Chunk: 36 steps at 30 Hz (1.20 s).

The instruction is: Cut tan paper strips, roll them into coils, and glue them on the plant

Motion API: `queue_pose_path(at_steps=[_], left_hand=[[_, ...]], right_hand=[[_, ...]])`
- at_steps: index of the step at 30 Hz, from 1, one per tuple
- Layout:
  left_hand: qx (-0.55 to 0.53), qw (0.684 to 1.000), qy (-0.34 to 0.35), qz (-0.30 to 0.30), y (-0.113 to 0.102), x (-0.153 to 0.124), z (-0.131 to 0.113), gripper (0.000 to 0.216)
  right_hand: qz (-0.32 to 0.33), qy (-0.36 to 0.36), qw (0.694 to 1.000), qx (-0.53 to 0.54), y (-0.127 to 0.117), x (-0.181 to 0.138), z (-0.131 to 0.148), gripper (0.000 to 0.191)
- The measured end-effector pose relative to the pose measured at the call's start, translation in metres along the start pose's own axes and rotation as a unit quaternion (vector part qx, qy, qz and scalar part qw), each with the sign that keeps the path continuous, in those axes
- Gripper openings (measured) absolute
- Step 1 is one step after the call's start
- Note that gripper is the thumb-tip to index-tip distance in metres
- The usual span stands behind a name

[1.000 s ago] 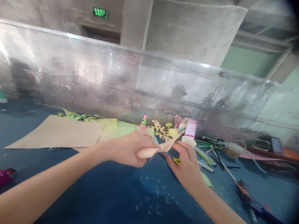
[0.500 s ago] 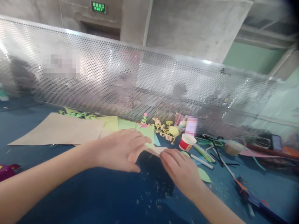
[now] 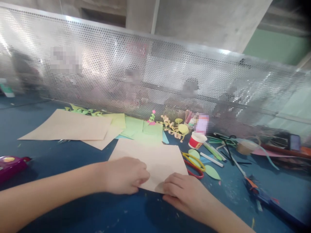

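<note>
A pale beige sheet of paper point(image 3: 155, 155) lies on the blue table in front of me. My left hand point(image 3: 127, 176) rests on its left front part, fingers curled in and closed at the near edge. Across from it, my right hand point(image 3: 182, 191) pinches the near edge toward the right corner, its thumb partly hidden. Red and yellow scissor-like handles point(image 3: 195, 163) show beside the sheet's right edge; whatever joins them is covered. A green paper leaf point(image 3: 212, 172) lies to their right.
Larger beige sheets point(image 3: 65, 124) and green paper point(image 3: 132, 126) lie behind. A red-and-white paper cup point(image 3: 197, 140) stands at back right near markers point(image 3: 211, 159). A blue glue gun point(image 3: 272, 204) lies right, a purple tool point(image 3: 13, 166) left. A perforated metal screen point(image 3: 109, 71) borders the table.
The beige sheet, earlier raised and seen nearly edge-on between my hands, now lies spread on the table. Both hands have come down and nearer. The red and yellow handles have come into view.
</note>
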<state>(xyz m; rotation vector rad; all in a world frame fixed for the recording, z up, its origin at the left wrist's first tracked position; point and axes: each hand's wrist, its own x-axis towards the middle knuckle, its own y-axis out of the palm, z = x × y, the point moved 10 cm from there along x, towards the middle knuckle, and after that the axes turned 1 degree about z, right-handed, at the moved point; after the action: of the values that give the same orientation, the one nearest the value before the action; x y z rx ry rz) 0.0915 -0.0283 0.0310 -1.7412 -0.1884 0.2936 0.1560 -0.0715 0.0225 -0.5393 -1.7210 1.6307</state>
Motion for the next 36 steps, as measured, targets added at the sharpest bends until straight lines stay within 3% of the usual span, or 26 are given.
queue_pose_path(at_steps=[7, 12, 18, 26, 30, 36], left_hand=[[-0.23, 0.969, -0.043, 0.084, 0.004, -0.005, 0.035, 0.012], [-0.288, 0.942, -0.086, 0.145, 0.024, -0.011, 0.058, 0.023], [-0.297, 0.929, -0.142, 0.169, 0.032, -0.013, 0.073, 0.025], [-0.252, 0.938, -0.148, 0.187, 0.031, -0.012, 0.063, 0.015], [-0.236, 0.937, -0.162, 0.201, 0.034, -0.013, 0.062, 0.016], [-0.153, 0.96, -0.153, 0.176, 0.028, -0.008, 0.063, 0.019]], right_hand=[[-0.038, 0.077, 0.99, 0.11, -0.005, -0.013, -0.027, 0.014], [0.002, 0.221, 0.944, 0.244, 0.01, -0.022, -0.06, 0.012], [0.052, 0.355, 0.884, 0.299, 0.028, -0.041, -0.087, 0.02], [0.005, 0.402, 0.891, 0.211, 0.025, -0.048, -0.098, 0.028], [0.008, 0.415, 0.88, 0.229, 0.027, -0.05, -0.1, 0.027], [0.036, 0.419, 0.881, 0.218, 0.03, -0.051, -0.101, 0.029]])
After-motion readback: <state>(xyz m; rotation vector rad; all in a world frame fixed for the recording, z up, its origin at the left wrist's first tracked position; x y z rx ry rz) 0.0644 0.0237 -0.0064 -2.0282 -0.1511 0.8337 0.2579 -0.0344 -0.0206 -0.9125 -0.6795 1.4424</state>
